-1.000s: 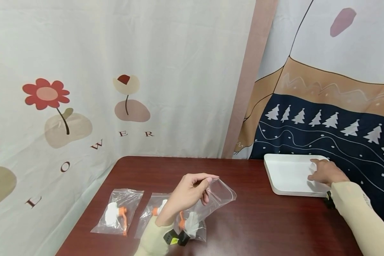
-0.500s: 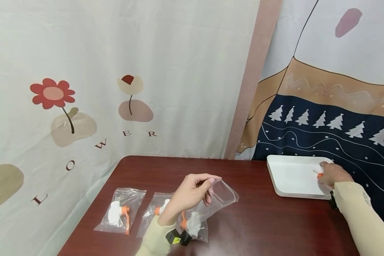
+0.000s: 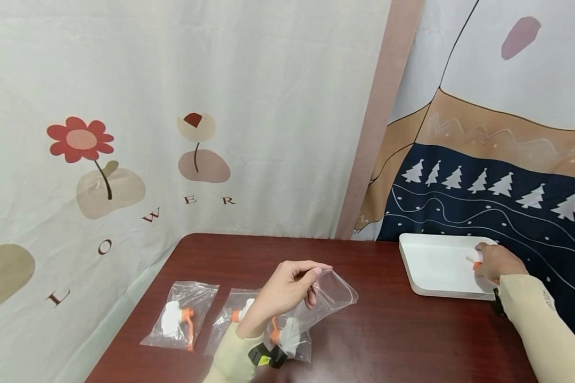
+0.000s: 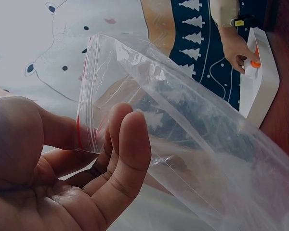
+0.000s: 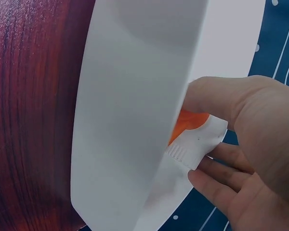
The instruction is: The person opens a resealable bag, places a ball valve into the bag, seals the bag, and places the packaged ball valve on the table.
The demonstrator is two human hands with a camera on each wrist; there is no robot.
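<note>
My left hand [image 3: 287, 292] pinches the rim of a clear zip-lock bag [image 4: 192, 125] between thumb and fingers. The bag hangs down over the table. Over in the white tray [image 3: 441, 260], my right hand [image 3: 500, 263] grips a white-and-orange plastic piece [image 5: 197, 144], thumb on one side and fingers on the other. The tray's wall and my hand hide part of that piece. By my left wrist lie a white-and-orange piece [image 3: 289, 335] under clear plastic and a bagged one [image 3: 241, 308] partly behind the forearm. Whether the nearer piece is inside the held bag I cannot tell.
A further clear bag [image 3: 179, 316] with a white-and-orange piece lies on the left of the red-brown table [image 3: 388, 330]. The tray stands at the back right, close to a printed curtain [image 3: 479, 207]. Another curtain [image 3: 268, 133] hangs behind the table.
My right hand has drawn slightly right in the tray, and the orange of the piece has come into sight at its fingers. My left hand keeps its pinch on the bag.
</note>
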